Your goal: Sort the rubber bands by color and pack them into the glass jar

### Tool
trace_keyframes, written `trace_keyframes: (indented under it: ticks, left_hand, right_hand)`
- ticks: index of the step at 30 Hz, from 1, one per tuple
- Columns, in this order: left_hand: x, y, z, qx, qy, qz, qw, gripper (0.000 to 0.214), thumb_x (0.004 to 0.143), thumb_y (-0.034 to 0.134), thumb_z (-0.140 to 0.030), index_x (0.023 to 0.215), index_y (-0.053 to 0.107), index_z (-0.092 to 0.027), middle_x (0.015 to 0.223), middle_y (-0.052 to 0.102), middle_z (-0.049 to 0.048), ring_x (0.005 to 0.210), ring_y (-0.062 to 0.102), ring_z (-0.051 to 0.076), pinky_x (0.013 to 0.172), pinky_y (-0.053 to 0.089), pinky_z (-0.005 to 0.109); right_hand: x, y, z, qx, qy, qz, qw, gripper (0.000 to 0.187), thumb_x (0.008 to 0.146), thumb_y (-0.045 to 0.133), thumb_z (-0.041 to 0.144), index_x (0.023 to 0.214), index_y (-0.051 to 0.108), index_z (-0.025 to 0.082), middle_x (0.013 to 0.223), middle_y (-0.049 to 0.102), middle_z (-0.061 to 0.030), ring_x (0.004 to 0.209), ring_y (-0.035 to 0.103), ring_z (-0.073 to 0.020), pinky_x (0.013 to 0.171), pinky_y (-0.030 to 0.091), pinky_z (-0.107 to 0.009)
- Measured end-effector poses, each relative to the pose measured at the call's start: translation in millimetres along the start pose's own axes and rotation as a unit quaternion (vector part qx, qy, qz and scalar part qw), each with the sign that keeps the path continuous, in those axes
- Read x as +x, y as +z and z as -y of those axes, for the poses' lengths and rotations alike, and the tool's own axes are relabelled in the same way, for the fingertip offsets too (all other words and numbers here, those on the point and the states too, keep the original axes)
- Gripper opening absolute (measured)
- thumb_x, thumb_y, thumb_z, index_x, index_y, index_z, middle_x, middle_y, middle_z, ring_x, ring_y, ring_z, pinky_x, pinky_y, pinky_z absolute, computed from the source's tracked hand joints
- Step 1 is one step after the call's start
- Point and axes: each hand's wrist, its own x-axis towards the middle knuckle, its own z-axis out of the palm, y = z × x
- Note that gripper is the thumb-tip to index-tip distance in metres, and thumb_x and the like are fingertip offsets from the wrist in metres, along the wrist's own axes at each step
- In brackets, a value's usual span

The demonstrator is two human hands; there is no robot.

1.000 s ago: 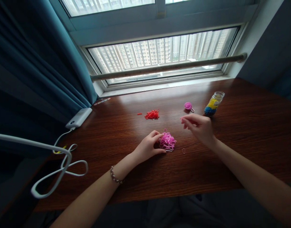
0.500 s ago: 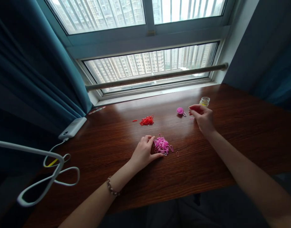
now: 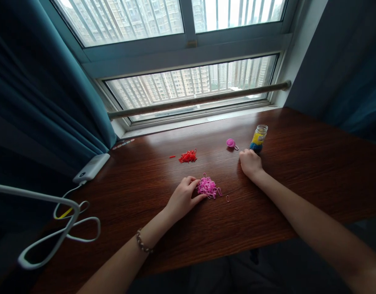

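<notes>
My left hand (image 3: 184,196) rests on the table with thumb and fingers apart, curved around the left side of a heap of small pink plastic loops (image 3: 207,187). Its fingertips touch the heap's edge. One loose pink loop (image 3: 227,199) lies just to the right. My right hand (image 3: 251,163) is closed and down on the tabletop, knuckles up; what its fingertips pinch, if anything, is hidden. Right behind it stands an open glass jar (image 3: 259,138) with yellow and blue on it. A small pink cup-shaped piece (image 3: 230,143) with a loop handle lies left of that hand.
A pile of small red pieces (image 3: 188,156) lies farther back, one stray red piece (image 3: 172,157) beside it. At the left edge are a white power bank (image 3: 91,168) and a looped white cable (image 3: 83,239). A window with a rail (image 3: 200,100) borders the table's far side.
My right hand has come down and slightly left to the tabletop, uncovering the jar. My left hand's thumb has drawn in a little beside the pink heap.
</notes>
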Motion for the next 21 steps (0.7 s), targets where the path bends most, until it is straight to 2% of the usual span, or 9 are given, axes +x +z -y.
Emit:
trace_keyframes:
  ticks: [2, 4, 7, 9, 11, 14, 16, 18, 21]
  left_hand:
    - [0, 0.4, -1, -0.013, 0.000, -0.001, 1.000, 0.032, 0.079, 0.053, -0.041, 0.102, 0.056, -0.019, 0.098, 0.053, 0.0072, 0.091, 0.051, 0.020, 0.083, 0.045, 0.034]
    - [-1, 1.6, -1, -0.025, 0.001, -0.007, 1.000, 0.028, 0.080, 0.053, -0.039, 0.099, 0.057, -0.019, 0.097, 0.053, 0.0068, 0.089, 0.052, 0.019, 0.081, 0.045, 0.033]
    - [0, 3.4, 0, -0.042, 0.005, -0.012, 0.999, 0.025, 0.080, 0.054, -0.035, 0.099, 0.057, -0.019, 0.096, 0.054, 0.0060, 0.087, 0.053, 0.018, 0.081, 0.045, 0.032]
    - [0, 3.9, 1, -0.055, 0.005, -0.012, 0.998, 0.025, 0.080, 0.055, -0.033, 0.101, 0.057, -0.019, 0.096, 0.054, 0.0056, 0.086, 0.053, 0.017, 0.080, 0.045, 0.031]
    - [1, 3.7, 2, -0.069, 0.001, -0.010, 0.998, 0.026, 0.079, 0.056, -0.032, 0.103, 0.056, -0.019, 0.095, 0.054, 0.0052, 0.084, 0.054, 0.017, 0.078, 0.046, 0.030]
    - [1, 3.2, 3, -0.084, -0.010, -0.013, 0.996, 0.032, 0.077, 0.058, -0.031, 0.107, 0.054, -0.019, 0.096, 0.054, 0.0043, 0.081, 0.054, 0.015, 0.075, 0.046, 0.028]
    - [2, 3.1, 4, -0.091, -0.017, -0.016, 0.996, 0.034, 0.076, 0.060, -0.032, 0.107, 0.053, -0.020, 0.095, 0.054, 0.0035, 0.078, 0.053, 0.014, 0.073, 0.046, 0.027]
    - [2, 3.2, 4, -0.097, -0.022, -0.019, 0.995, 0.035, 0.075, 0.061, -0.032, 0.106, 0.054, -0.019, 0.093, 0.054, 0.0028, 0.075, 0.052, 0.013, 0.069, 0.046, 0.026]
    - [2, 3.3, 3, -0.107, -0.025, -0.025, 0.994, 0.034, 0.075, 0.061, -0.032, 0.106, 0.054, -0.019, 0.093, 0.055, 0.0029, 0.072, 0.052, 0.012, 0.067, 0.046, 0.026]
  right_hand:
    - [1, 2, 1, 0.065, -0.040, -0.002, 0.997, 0.025, 0.079, 0.043, 0.005, 0.079, 0.067, 0.012, 0.085, 0.065, -0.0145, 0.083, 0.060, -0.0226, 0.065, 0.046, -0.028]
    - [-1, 3, 6, 0.202, -0.115, 0.021, 0.972, 0.018, 0.078, 0.050, 0.011, 0.080, 0.068, 0.015, 0.082, 0.068, -0.0092, 0.077, 0.062, -0.0190, 0.068, 0.047, -0.026]
    - [-12, 2, 21, 0.413, -0.227, 0.087, 0.877, 0.015, 0.075, 0.059, 0.025, 0.084, 0.068, 0.017, 0.077, 0.069, -0.0026, 0.069, 0.063, -0.0145, 0.064, 0.048, -0.022]
    - [-19, -4, 30, 0.469, -0.272, 0.103, 0.834, 0.019, 0.075, 0.061, 0.032, 0.085, 0.069, 0.017, 0.075, 0.069, -0.0018, 0.065, 0.062, -0.0133, 0.060, 0.047, -0.021]
    - [-21, -13, 30, 0.474, -0.271, 0.053, 0.836, 0.020, 0.075, 0.061, 0.035, 0.080, 0.069, 0.018, 0.073, 0.069, -0.0022, 0.061, 0.061, -0.0129, 0.058, 0.046, -0.022]
    - [-12, -29, 15, 0.473, -0.169, -0.095, 0.860, 0.020, 0.075, 0.061, 0.035, 0.075, 0.069, 0.017, 0.066, 0.067, -0.0030, 0.056, 0.058, -0.0131, 0.056, 0.045, -0.024]
    - [-5, -36, 4, 0.510, -0.104, -0.139, 0.843, 0.020, 0.075, 0.061, 0.035, 0.076, 0.068, 0.016, 0.061, 0.064, -0.0027, 0.053, 0.057, -0.0130, 0.053, 0.044, -0.024]
    - [-4, -37, 3, 0.555, -0.095, -0.124, 0.817, 0.021, 0.075, 0.061, 0.034, 0.079, 0.067, 0.015, 0.061, 0.063, -0.0028, 0.054, 0.057, -0.0130, 0.051, 0.045, -0.024]
    - [-14, -29, 19, 0.544, -0.202, -0.042, 0.813, 0.018, 0.077, 0.059, 0.031, 0.083, 0.068, 0.016, 0.070, 0.065, -0.0040, 0.061, 0.059, -0.0131, 0.056, 0.046, -0.023]
